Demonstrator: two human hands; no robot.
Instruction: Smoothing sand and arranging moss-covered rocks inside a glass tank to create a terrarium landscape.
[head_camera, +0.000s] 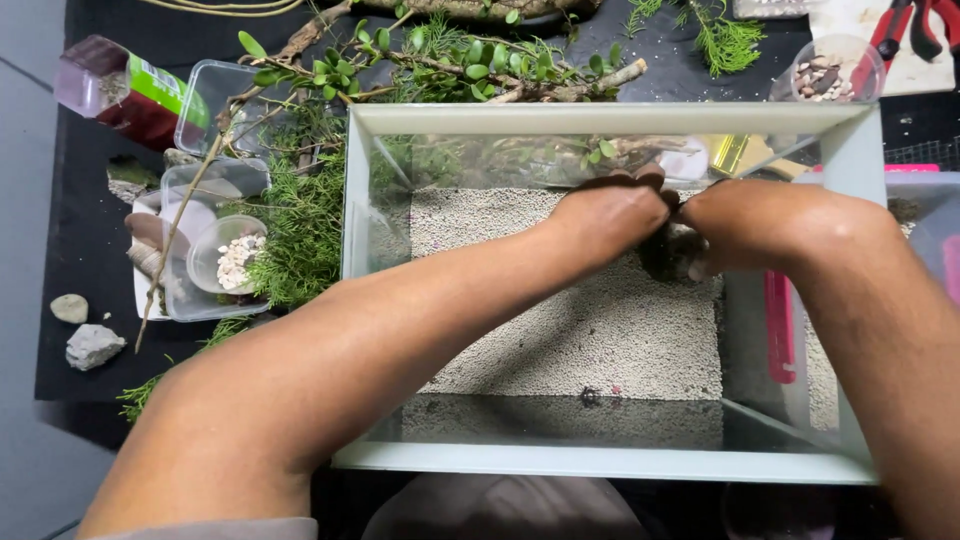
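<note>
Both my hands reach down into a rectangular glass tank (600, 118) whose floor is covered with pale gravel (590, 340). My left hand (610, 212) and my right hand (745, 220) meet near the tank's far side, fingers curled down onto a dark clump (662, 258) lying on the gravel. The fingertips are hidden behind the knuckles, so the grip itself is unclear. Both forearms cross over the tank's front rim.
Leafy branches (470, 65) and green sprigs (300, 225) lie behind and left of the tank. Clear plastic tubs (205, 250) with stones and white chips stand at left, with loose rocks (92, 345). A cup of pebbles (828, 70) and red pliers (910, 25) are at back right.
</note>
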